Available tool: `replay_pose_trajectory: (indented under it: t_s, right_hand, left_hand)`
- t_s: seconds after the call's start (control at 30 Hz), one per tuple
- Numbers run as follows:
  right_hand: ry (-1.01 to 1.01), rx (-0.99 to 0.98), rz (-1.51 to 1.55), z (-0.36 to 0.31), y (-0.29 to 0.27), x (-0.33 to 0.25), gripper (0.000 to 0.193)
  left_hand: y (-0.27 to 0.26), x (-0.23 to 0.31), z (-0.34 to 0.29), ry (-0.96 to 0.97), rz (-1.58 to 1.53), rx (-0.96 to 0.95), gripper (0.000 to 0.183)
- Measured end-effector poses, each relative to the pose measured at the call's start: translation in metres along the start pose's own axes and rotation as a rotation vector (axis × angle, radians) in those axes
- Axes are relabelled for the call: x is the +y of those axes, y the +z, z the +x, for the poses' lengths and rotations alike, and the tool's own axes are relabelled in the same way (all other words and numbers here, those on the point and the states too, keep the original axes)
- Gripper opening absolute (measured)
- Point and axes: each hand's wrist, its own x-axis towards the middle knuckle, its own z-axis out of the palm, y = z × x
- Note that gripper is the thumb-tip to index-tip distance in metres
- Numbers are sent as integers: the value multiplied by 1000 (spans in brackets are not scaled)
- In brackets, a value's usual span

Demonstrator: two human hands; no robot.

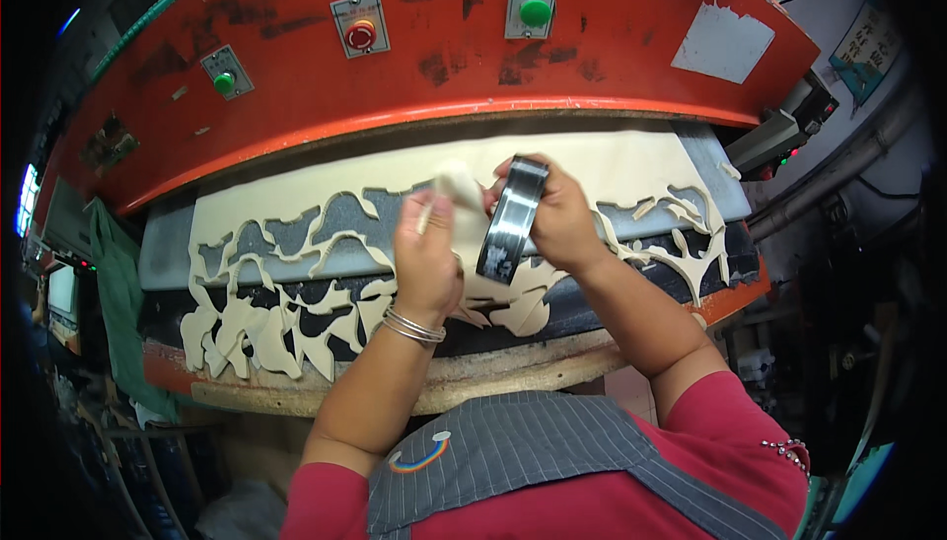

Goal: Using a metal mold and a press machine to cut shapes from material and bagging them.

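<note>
Over the middle of the press bed, my right hand [566,216] is closed around a shiny steel cutting die [513,219], held up on its side. Just left of it, my left hand [427,256] pinches a pale cream cut piece [458,185], blurred by motion, that looks like foam. The piece is close beside the die; whether they touch I cannot tell. Beneath and behind both hands lies a cream sheet [592,157] with curved cut-outs along its near edge.
Curved cream offcuts [266,338] hang over the dark front ledge, with more at the right [695,264]. A grey cutting board [168,249] lies under the sheet. Beyond it rises the red press beam [444,57], bearing a red button [360,35] and green buttons [535,13].
</note>
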Motion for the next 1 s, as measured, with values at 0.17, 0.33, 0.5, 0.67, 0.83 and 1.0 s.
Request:
replay_pose_trajectory:
  t_s: [0.17, 0.33, 0.5, 0.67, 0.83, 1.0]
  right_hand:
    - [-218, 91, -820, 39, -64, -20, 15]
    - [125, -609, -1573, 107, -70, 29, 35]
    - [114, -319, -1386, 88, -91, 59, 60]
    - [148, 43, -1328, 29, -116, 70, 83]
    - [2, 143, -1356, 13, -101, 91, 69]
    - [-43, 149, -1417, 0, -89, 92, 56]
  left_hand:
    - [-42, 36, 48, -82, 57, -24, 30]
    - [-38, -8, 115, -546, 934, -366, 48]
    - [-24, -39, 120, -195, 1792, -631, 56]
    - [-13, -39, 127, -323, 1826, -507, 56]
    - [-27, -56, 126, -349, 1856, -470, 52]
    - [-60, -47, 87, 4, 1423, -247, 37]
